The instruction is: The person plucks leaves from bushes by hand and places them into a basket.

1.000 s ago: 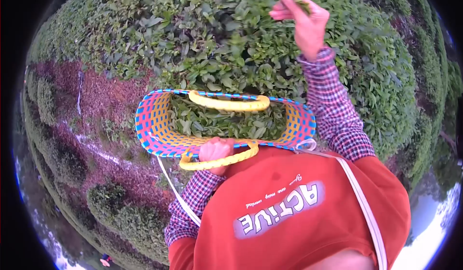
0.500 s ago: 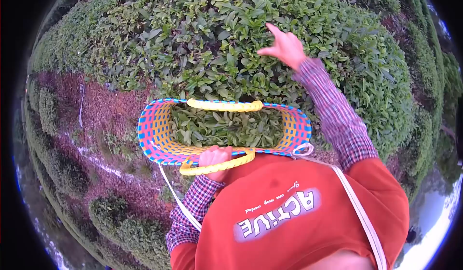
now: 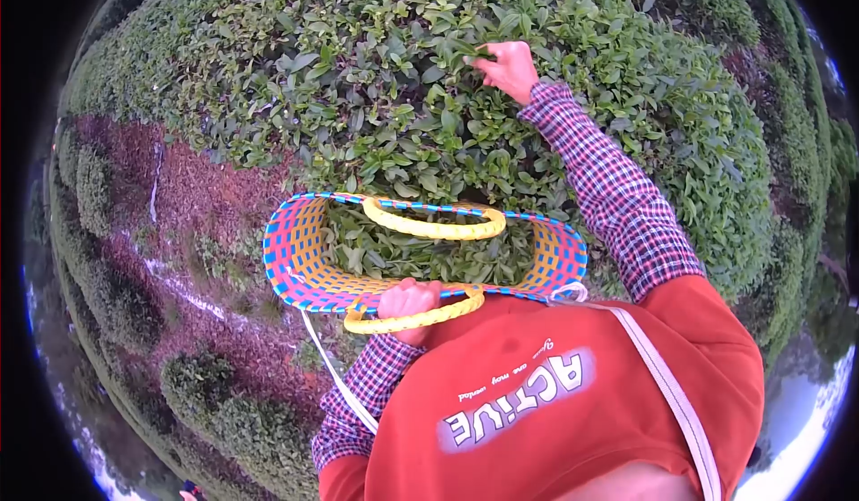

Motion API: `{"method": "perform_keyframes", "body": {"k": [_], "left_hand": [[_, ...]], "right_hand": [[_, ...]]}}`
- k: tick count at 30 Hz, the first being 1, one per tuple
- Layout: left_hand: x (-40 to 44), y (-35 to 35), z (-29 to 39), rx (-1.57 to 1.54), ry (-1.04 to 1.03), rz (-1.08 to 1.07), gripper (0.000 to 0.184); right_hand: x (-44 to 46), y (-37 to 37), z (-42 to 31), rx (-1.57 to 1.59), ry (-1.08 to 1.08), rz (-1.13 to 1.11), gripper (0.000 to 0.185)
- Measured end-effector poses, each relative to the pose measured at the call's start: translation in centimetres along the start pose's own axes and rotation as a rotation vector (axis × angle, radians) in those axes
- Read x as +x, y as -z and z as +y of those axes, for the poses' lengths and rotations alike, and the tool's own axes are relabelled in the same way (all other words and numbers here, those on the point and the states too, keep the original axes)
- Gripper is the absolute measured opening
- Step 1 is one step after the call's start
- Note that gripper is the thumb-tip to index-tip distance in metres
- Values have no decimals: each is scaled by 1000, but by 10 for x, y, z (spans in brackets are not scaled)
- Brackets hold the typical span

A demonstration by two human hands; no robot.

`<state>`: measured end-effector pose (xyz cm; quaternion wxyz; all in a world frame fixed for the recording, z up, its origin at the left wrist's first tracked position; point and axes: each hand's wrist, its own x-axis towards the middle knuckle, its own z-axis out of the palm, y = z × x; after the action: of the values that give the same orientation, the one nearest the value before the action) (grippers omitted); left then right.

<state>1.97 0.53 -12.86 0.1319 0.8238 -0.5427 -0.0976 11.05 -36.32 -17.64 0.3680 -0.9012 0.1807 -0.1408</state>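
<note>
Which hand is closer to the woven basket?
Left. The left hand is on the near rim of the woven basket; the right hand is past the far rim, at the bush.

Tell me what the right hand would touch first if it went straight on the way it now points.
The right hand would probably meet the green bush leaves just ahead of it, though depth is unclear.

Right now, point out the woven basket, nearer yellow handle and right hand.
Woven basket [image 3: 292, 249], head view: left end wall.
Nearer yellow handle [image 3: 413, 323], head view: middle of curve.
Right hand [image 3: 511, 70], head view: back of hand.
</note>
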Motion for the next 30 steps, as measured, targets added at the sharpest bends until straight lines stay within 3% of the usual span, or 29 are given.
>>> {"method": "perform_keyframes", "body": {"k": [2, 4, 5, 6, 7, 8, 13, 15, 16, 18, 22, 24, 26, 28, 30], "left_hand": [[1, 0, 0, -7, -7, -6, 9], [1, 1, 0, -2, 4, -78, 10], [1, 2, 1, -2, 12, -117, 10], [4, 2, 2, -7, 25, -135, 10], [6, 4, 2, -8, 20, -162, 11], [4, 10, 4, -13, -2, -192, 12], [5, 17, 6, -48, 48, -97, 16], [5, 17, 6, -39, 62, -81, 16], [3, 18, 7, -35, 58, -86, 16], [1, 12, 6, -53, 24, -79, 16], [-1, 9, 5, -80, 29, -97, 11], [1, 16, 7, -31, 5, -42, 14], [-5, 0, 2, 10, -4, -59, 12], [-5, -3, -1, 5, 19, -89, 11], [-2, 1, 0, 3, 23, -76, 10]], "right_hand": [[-16, 4, -12, 442, -272, 45, 20], [-27, 21, -24, 714, -319, 228, 17], [-25, 43, -31, 611, -157, 410, 19], [-17, 74, -54, 601, -161, 450, 20], [0, 88, -44, 822, 85, 455, 20], [0, 108, -63, 949, 148, 427, 18], [-132, 136, -115, 627, -115, 207, 16], [-189, 99, -106, 544, 157, -108, 16], [-212, 81, -84, 120, 214, -441, 26], [-214, 87, -75, -109, 108, -606, 35], [-130, 86, -36, 116, -149, -126, 56], [-70, 84, 2, -259, -204, -105, 74], [-25, 72, 18, -426, -54, -47, 91], [9, 56, 15, -384, 20, -85, 93], [22, 53, 6, -411, 105, -197, 84]]}}
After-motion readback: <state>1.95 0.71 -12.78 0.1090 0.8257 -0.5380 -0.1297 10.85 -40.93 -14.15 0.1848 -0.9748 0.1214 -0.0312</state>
